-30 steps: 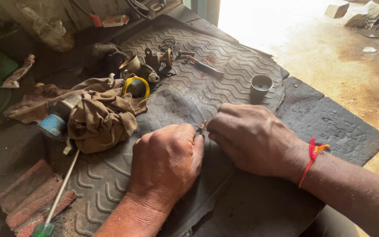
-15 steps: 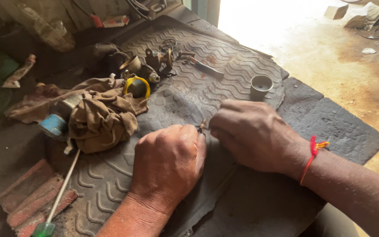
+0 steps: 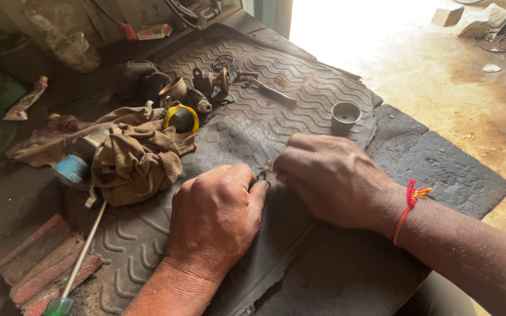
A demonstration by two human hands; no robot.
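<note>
Under everything lies the dark rubber mat [image 3: 300, 99] with its wavy tread, spread over the worktop, and we keep our work on its near half. To the left a crumpled brown rag [image 3: 133, 161] is heaped over other bits, with a blue-capped tube [image 3: 70, 168] poking out beside it and a long screwdriver with a green handle [image 3: 60, 304] lying below. Behind the rag sits a cluster of small metal fittings [image 3: 203, 85], one ringed in yellow [image 3: 181, 117], and further right a short grey metal cup [image 3: 345, 115] stands alone, well apart from our hands.

Our left hand [image 3: 215, 219] rests knuckles up on the mat, its fingers curled in and clenched toward the thumb side. Our right hand [image 3: 335, 178], with a red thread [image 3: 408, 208] at the wrist, comes in from the right, fingers likewise closed. Between the two, just where the fingertips meet, a small dark metal piece [image 3: 265, 171] stands up off the mat; both hands pinch at it, though how each finger sits on it is hidden by the knuckles.

To do this well, we judge that both wrists should stay planted on the mat for steadiness, the pinch should be firm but not crushing, and the piece should be kept low over the rubber, so that if it slips it lands close by and does not roll among the other parts.
</note>
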